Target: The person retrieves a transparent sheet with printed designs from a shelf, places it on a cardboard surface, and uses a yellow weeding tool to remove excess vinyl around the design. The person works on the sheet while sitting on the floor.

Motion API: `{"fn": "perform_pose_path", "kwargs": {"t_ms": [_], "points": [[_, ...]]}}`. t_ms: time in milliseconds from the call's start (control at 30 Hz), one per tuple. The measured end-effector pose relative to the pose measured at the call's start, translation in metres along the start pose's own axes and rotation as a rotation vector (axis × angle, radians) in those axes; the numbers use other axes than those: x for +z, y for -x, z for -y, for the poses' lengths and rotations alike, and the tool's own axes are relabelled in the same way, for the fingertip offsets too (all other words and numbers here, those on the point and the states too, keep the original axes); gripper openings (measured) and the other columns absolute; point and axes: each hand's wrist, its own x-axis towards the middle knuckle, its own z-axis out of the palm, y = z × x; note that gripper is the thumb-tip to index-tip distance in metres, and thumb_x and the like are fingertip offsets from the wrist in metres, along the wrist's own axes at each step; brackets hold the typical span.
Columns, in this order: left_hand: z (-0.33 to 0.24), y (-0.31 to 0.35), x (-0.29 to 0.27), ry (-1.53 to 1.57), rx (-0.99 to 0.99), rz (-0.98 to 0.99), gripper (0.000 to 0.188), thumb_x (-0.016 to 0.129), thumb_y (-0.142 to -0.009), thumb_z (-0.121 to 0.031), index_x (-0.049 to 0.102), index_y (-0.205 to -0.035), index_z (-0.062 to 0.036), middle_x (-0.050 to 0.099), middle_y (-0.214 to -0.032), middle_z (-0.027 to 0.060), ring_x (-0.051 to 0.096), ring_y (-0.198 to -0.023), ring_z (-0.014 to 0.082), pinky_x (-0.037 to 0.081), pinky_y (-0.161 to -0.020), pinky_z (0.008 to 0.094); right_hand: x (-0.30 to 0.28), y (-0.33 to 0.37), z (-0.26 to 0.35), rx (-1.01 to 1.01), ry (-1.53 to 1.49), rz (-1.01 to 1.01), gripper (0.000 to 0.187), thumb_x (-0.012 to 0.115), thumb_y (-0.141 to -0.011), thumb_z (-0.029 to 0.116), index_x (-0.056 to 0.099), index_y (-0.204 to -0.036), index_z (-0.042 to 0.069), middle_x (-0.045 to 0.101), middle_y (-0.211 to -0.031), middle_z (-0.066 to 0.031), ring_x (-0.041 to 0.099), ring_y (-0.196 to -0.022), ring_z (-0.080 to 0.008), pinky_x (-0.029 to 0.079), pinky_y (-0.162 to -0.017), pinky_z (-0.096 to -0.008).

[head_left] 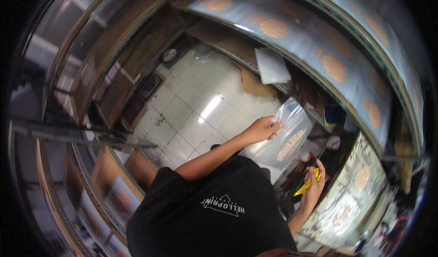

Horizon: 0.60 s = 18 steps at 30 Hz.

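One clear plastic bag [287,136] hangs from my left hand [261,129], which pinches its top edge so it stays open. Round brown crackers [290,146] sit inside. At four o'clock, my right hand [314,188] pinches a yellow piece [308,183]. Racks [319,51] of crackers are at one o'clock.

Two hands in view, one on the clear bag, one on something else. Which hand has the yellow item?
The right hand, lower and nearer the shelf, pinches a small yellow piece. The left hand, raised higher, grips the top edge of the clear plastic bag instead.
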Motion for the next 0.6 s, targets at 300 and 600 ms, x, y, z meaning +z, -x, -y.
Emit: {"fn": "perform_pose_path", "kwargs": {"t_ms": [300,600], "points": [[-0.014,0.068,-0.136,-0.527,0.316,-0.455,0.03,0.058,-0.103,-0.036,0.073,-0.111,-0.0109,0.071,-0.099,0.0136,0.069,-0.093,0.0352,0.055,-0.083,0.0447,0.198,-0.076,0.044,-0.158,-0.161,0.463,0.042,0.049,-0.111,0.018,0.046,-0.149,0.001,0.054,-0.085,0.0004,0.041,-0.057,-0.0031,0.032,-0.046,-0.0183],[-0.064,0.075,-0.297,-0.726,0.243,-0.653,0.023,0.058,-0.102,-0.029,0.074,-0.106,-0.0128,0.07,-0.1,0.0105,0.068,-0.094,0.0348,0.054,-0.08,0.0458,0.397,-0.14,0.05,-0.239,-0.003,0.671,0.027,0.051,-0.109,0.026,0.053,-0.129,0.008,0.039,-0.072,0.0047,0.033,-0.058,-0.0031,0.024,-0.05,-0.0197]]}}
